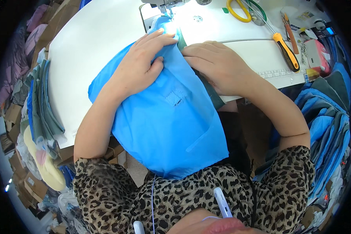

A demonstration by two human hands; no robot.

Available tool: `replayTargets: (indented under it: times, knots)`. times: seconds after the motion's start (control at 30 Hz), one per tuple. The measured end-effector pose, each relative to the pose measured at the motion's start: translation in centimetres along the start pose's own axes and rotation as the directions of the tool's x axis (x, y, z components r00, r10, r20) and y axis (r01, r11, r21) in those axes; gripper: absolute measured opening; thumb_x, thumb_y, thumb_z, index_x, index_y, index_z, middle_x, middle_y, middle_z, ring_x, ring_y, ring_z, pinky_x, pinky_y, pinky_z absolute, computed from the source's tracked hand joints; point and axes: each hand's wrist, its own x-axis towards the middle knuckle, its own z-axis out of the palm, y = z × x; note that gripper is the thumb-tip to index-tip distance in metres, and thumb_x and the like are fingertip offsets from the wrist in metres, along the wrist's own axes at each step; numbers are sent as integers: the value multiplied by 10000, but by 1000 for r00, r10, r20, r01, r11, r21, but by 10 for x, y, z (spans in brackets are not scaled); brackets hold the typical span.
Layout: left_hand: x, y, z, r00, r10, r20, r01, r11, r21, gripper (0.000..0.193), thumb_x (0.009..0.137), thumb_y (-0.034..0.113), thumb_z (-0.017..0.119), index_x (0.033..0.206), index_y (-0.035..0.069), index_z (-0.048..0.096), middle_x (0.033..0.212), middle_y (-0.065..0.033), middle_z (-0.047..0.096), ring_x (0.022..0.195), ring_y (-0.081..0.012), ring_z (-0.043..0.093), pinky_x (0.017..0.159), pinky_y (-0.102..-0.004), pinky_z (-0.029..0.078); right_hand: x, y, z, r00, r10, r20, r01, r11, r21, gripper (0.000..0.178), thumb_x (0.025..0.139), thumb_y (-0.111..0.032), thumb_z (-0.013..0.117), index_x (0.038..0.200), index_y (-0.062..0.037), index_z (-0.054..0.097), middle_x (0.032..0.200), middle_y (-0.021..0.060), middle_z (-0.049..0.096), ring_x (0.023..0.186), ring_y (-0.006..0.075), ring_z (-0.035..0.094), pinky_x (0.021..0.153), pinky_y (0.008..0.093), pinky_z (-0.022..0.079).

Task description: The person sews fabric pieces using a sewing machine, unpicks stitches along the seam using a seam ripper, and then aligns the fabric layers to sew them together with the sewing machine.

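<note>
A bright blue fabric piece [171, 124] lies across the white sewing table [89, 50] and hangs over its front edge onto my lap. My left hand [142, 62] presses flat on top of the blue fabric, fingers pointing toward the sewing machine's presser foot [165, 9]. Just to its right, my right hand [216, 64] rests with its fingers curled on the fabric's right edge, over a dark green layer [210, 93] underneath. The leading end of the blue fabric sits under the lit needle area.
Yellow-handled scissors [238, 11] and an orange-handled tool [286, 50] lie at the table's back right, beside a pink box [319, 54]. Stacks of green and blue fabric [41, 101] sit at the left; more blue pieces [327, 124] pile at the right.
</note>
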Motion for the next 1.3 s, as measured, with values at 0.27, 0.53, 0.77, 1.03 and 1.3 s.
replayTargets:
  times: [0.27,0.53,0.77,1.03,1.3]
  knots:
    - [-1,-3,1,1000,11,16,-12,1000,14,511,815,-36,487,1309,85,538,1420,-68,514,1402,-296,362,1170,-429,272,1,-4,-4,996,85,-10,-85,996,-11,346,728,-7,634,1067,-57,591,1225,85,587,1136,256,560,965,381,435]
    - [-2,-1,1,1000,-12,-10,12,999,42,518,824,-15,501,1331,89,515,1425,-77,504,1398,-303,365,1164,-427,282,3,-2,-6,998,40,49,-37,998,-56,282,719,-40,652,1001,-40,640,1250,81,583,1160,250,546,975,384,427]
    - [-1,2,-1,998,-59,20,59,998,-10,524,829,1,504,1346,78,481,1431,-149,476,1387,-324,377,1139,-428,315,1,0,-2,998,25,58,-21,998,-65,299,723,-49,654,1020,-12,642,1168,83,618,1158,240,548,990,361,437]
    - [0,5,-1,998,-60,7,60,998,-22,521,829,-2,497,1342,90,480,1428,-118,490,1396,-316,367,1148,-431,305,-2,2,-3,996,54,69,-52,998,-34,271,746,-39,656,1014,-4,631,1138,99,628,1104,245,590,977,354,455]
    - [1,4,4,999,50,-17,-48,991,126,432,842,30,504,1261,105,575,1376,-108,537,1383,-332,376,1163,-474,263,-1,3,-3,996,52,71,-50,998,-32,259,756,-36,655,1012,-1,633,1133,106,628,1092,247,601,968,352,464]
